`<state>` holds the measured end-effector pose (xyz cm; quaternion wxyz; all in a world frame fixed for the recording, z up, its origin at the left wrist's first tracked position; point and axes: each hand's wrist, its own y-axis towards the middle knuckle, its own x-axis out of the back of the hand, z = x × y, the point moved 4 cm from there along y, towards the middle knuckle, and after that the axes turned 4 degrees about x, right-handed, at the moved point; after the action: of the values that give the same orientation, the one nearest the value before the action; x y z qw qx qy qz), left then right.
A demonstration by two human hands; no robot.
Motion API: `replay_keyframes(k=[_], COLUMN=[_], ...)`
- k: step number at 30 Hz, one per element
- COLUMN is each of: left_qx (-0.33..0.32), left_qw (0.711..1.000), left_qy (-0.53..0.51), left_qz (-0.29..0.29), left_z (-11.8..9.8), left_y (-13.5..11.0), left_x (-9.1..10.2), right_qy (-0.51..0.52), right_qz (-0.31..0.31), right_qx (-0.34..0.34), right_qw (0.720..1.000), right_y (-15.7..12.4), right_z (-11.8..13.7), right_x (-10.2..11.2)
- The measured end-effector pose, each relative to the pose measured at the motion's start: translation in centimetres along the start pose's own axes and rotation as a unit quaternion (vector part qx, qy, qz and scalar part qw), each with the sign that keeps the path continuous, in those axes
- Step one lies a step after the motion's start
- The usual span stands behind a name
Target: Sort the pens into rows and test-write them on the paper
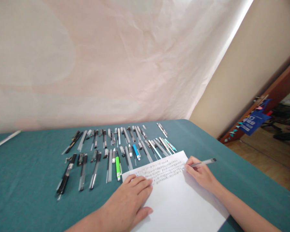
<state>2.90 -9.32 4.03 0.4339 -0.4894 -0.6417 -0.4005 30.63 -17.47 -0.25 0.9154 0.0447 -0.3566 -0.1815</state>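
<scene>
A white sheet of paper (176,206) lies at the front of the table, its upper part covered with several lines of small handwriting. My left hand (131,199) rests flat on the paper's left side, fingers stretched out and holding nothing. In my right hand (200,174) is a clear pen (204,163) with a dark end, gripped between thumb and fingers. Its tip meets the paper near the right end of the written lines. Just beyond the left hand lies a bright green pen part (118,167), and a blue one (136,152) lies farther back.
Two rows of dismantled pens, with barrels, caps and refills, spread across the green tablecloth (33,180). A pair of pens (162,130) lies apart at the back right. A pale curtain (99,64) hangs behind. A white stick (6,140) is at far left.
</scene>
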Motion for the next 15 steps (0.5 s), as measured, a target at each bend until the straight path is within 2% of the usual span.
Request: replay_keyframes(k=[15], left_qx=[-0.002], left_qw=[1.0], left_qy=[0.001], left_qz=[0.002], left_z=[-0.07], left_y=[0.0], left_x=[-0.01], right_qy=[0.005], right_qz=[0.0], right_qx=[0.005], right_qw=[1.0], right_y=[-0.09], right_z=[0.14], right_x=[0.1])
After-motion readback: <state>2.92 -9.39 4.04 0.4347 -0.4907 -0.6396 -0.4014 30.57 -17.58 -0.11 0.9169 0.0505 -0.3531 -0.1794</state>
